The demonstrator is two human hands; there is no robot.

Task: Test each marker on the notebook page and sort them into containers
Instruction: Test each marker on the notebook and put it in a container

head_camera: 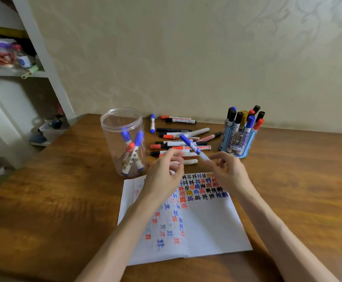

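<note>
Clear jar (123,139), just past the notebook's (206,226) far-left corner: a few markers leaning inside, blue and red caps. Blue holder (237,139), past the far-right corner: packed upright with black, blue, red and yellow caps. Blue marker (191,145) is in the air over the notebook's far edge, capped, tilted, cap end away. Right hand (230,171) pinches its lower end with the fingers. Left hand (164,174) is over the page, fingers curled; can't tell if they grip anything. Loose marker pile (178,137) lies on the bench (44,210) beyond the notebook. Forearms cover part of the multicoloured test marks.
</note>
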